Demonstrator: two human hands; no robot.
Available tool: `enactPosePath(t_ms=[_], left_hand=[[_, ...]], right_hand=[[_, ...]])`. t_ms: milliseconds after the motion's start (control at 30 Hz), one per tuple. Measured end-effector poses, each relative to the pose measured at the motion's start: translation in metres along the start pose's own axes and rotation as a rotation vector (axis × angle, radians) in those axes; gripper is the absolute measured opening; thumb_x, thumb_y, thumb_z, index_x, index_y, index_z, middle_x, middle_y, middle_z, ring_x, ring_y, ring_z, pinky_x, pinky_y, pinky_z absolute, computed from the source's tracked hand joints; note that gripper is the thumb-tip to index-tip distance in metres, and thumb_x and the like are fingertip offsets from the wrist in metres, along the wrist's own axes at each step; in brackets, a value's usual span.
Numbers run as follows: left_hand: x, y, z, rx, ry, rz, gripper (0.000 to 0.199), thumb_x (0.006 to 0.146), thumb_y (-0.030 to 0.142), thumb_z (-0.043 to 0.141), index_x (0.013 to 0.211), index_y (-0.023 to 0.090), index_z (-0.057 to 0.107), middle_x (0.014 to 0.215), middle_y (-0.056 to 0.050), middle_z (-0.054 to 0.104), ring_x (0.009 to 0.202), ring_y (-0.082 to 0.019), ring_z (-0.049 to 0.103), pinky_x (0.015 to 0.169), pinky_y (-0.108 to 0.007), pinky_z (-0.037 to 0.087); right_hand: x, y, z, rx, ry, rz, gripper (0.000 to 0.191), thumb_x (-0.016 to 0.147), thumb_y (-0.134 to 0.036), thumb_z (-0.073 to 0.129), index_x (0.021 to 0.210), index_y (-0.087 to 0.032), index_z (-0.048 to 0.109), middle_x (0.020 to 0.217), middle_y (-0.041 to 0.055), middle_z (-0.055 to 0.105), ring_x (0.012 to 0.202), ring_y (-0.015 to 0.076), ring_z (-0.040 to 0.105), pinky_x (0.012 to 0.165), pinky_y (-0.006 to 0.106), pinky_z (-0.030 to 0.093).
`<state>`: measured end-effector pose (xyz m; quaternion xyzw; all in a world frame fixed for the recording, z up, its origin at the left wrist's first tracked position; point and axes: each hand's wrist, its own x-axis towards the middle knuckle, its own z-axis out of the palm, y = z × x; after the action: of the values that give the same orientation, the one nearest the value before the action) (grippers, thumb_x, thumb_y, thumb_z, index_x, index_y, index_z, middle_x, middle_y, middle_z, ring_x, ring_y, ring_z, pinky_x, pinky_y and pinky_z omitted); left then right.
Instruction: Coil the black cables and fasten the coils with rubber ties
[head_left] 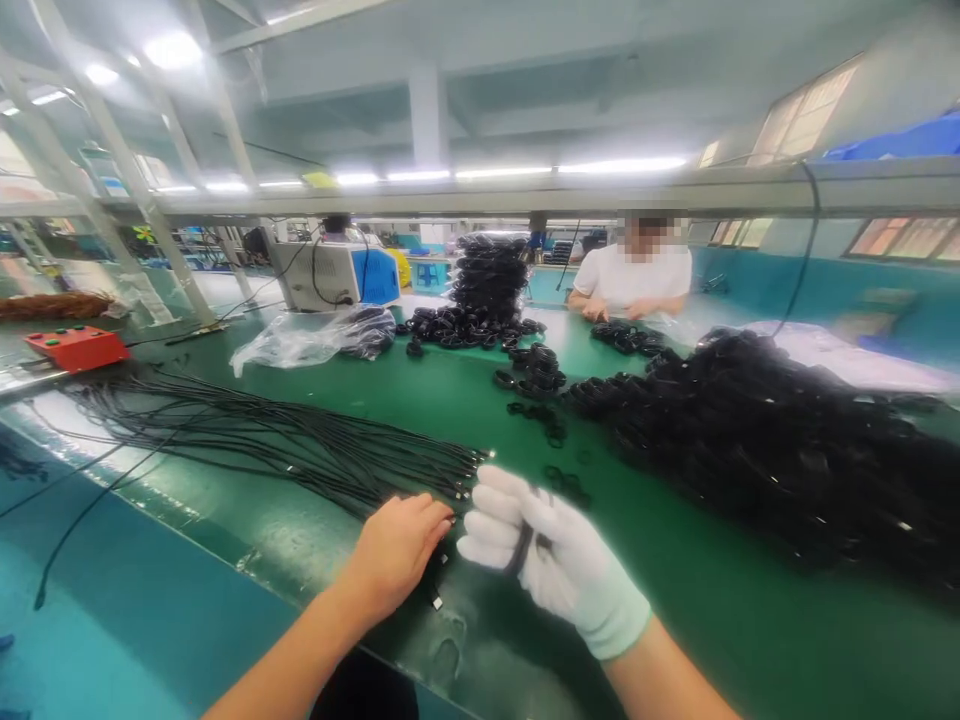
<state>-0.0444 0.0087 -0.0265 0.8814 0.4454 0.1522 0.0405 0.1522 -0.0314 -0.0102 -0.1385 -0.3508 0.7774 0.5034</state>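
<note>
A bundle of long black cables (pixel 315 440) stretches across the green table, with small metal plugs at the near right end. My bare left hand (pixel 401 555) is closed over the cables close to these plugs, its fingers pressed together and the fingertips partly hidden. Beneath that hand a pale plug (pixel 437 603) sticks out. My right hand (pixel 536 550), in a white glove, is just to the right, with its fingers curled around a short dark length (pixel 521 545) that looks like black cable. How far it runs inside the glove is hidden.
A large heap of coiled black cables (pixel 750 440) covers the right side. Further back are a coil stack (pixel 491 275), a plastic bag (pixel 315 338) and a white-and-blue machine (pixel 341 275). A red button box (pixel 79 348) sits left. Across the table a person (pixel 637 270) handles coils.
</note>
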Motion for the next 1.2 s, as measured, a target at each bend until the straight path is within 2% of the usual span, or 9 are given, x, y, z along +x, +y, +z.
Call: enactPosePath(t_ms=[200,300,500,600,700,833,967,1067,1200], left_hand=[[-0.028,0.047,0.004,0.055,0.008,0.149,0.019,0.088,0.015,0.042,0.075,0.019,0.056,0.074,-0.001,0.06,0.065,-0.016,0.052,0.064,-0.03,0.033],[-0.024,0.049,-0.001,0.062,0.043,0.244,0.018,0.087,0.018,0.047,0.071,0.018,0.055,0.07,0.0,0.06,0.063,-0.015,0.052,0.061,-0.03,0.03],[-0.006,0.014,-0.033,-0.192,0.008,0.309,0.012,0.079,0.031,0.065,0.076,0.02,0.062,0.078,0.002,0.061,0.072,-0.012,0.053,0.07,-0.026,0.035],[-0.002,0.004,-0.03,-0.494,-0.077,0.252,0.017,0.076,0.033,0.068,0.072,0.017,0.064,0.079,0.002,0.06,0.073,-0.01,0.054,0.068,-0.021,0.04],[0.001,-0.001,-0.015,-0.707,-0.097,0.204,0.023,0.082,0.035,0.061,0.074,0.014,0.064,0.077,-0.001,0.061,0.072,-0.011,0.056,0.066,-0.02,0.043],[0.012,-0.015,-0.01,-0.54,-0.103,0.179,0.027,0.092,0.028,0.041,0.091,0.018,0.067,0.089,-0.002,0.067,0.084,-0.014,0.059,0.079,-0.024,0.042],[0.026,-0.026,-0.016,-0.372,-0.087,0.139,0.026,0.092,0.026,0.04,0.094,0.02,0.066,0.088,0.0,0.066,0.083,-0.015,0.058,0.077,-0.026,0.041],[0.027,-0.011,-0.013,-0.18,-0.071,0.008,0.027,0.094,0.026,0.036,0.097,0.024,0.062,0.087,0.001,0.065,0.08,-0.015,0.059,0.068,-0.024,0.041],[0.014,0.026,-0.005,0.116,-0.037,-0.203,0.025,0.093,0.025,0.038,0.09,0.022,0.062,0.081,-0.002,0.066,0.07,-0.017,0.06,0.059,-0.025,0.036]], right_hand=[[0.004,0.006,-0.004,0.006,0.197,-0.01,0.04,0.077,-0.031,0.068,0.111,-0.014,0.057,0.105,0.0124,0.064,0.092,0.0242,0.063,0.089,0.047,0.043],[0.002,0.014,-0.006,-0.075,0.233,0.086,0.035,0.078,-0.025,0.067,0.109,-0.011,0.057,0.105,0.0157,0.065,0.091,0.0233,0.064,0.086,0.042,0.045],[-0.005,0.033,-0.004,0.003,-0.1,0.388,0.033,0.079,-0.027,0.066,0.105,-0.007,0.058,0.09,0.0131,0.064,0.079,0.0202,0.063,0.079,0.042,0.045],[-0.006,0.044,-0.002,0.121,-0.161,0.52,0.041,0.075,-0.032,0.069,0.103,-0.005,0.056,0.082,0.0089,0.058,0.073,0.0189,0.059,0.074,0.043,0.045],[-0.005,0.048,0.004,0.273,-0.197,0.562,0.035,0.069,-0.025,0.074,0.092,-0.009,0.052,0.07,-0.0016,0.045,0.062,0.0104,0.048,0.067,0.032,0.04],[-0.001,0.036,0.015,0.389,-0.139,0.348,0.034,0.066,-0.019,0.075,0.085,-0.014,0.048,0.067,-0.0058,0.033,0.06,0.0071,0.037,0.063,0.025,0.033],[0.003,0.013,0.01,0.333,-0.056,0.046,0.029,0.073,-0.022,0.07,0.096,-0.015,0.055,0.071,-0.0035,0.047,0.064,0.0086,0.044,0.068,0.028,0.04],[0.004,-0.003,-0.006,0.227,0.112,-0.083,0.033,0.08,-0.025,0.064,0.112,-0.02,0.058,0.099,0.0029,0.063,0.086,0.0141,0.058,0.089,0.037,0.043],[0.005,-0.011,-0.024,0.134,0.245,-0.145,0.028,0.086,-0.027,0.055,0.113,-0.021,0.061,0.124,0.0056,0.06,0.111,0.02,0.056,0.103,0.044,0.036]])
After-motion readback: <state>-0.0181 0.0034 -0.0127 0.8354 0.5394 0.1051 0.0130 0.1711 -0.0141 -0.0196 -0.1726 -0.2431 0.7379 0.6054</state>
